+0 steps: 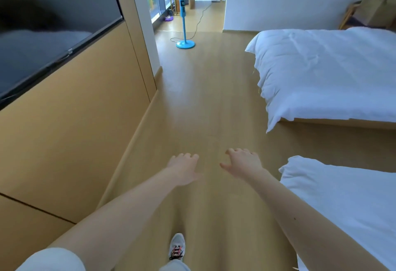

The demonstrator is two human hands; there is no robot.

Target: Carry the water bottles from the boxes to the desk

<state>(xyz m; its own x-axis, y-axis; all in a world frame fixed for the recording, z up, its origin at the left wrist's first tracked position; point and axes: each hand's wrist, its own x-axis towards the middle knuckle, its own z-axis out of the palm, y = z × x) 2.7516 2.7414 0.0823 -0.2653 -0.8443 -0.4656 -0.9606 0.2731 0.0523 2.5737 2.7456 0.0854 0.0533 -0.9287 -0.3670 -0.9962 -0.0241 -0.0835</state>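
Two empty hands reach forward at lower centre: left hand (184,169) and right hand (243,163), fingers loosely spread, holding nothing, above the floor (203,99). No bottles show anywhere in frame, and no boxes or desk can be made out. Full bottles would likely be heavy, smooth and slightly squashy, so they are best gripped round the middle.

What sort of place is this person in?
Most likely a hotel-style bedroom: a low bed with a white duvet, a second white-covered bed nearer, and a large dark flat screen on the tan panelled wall.
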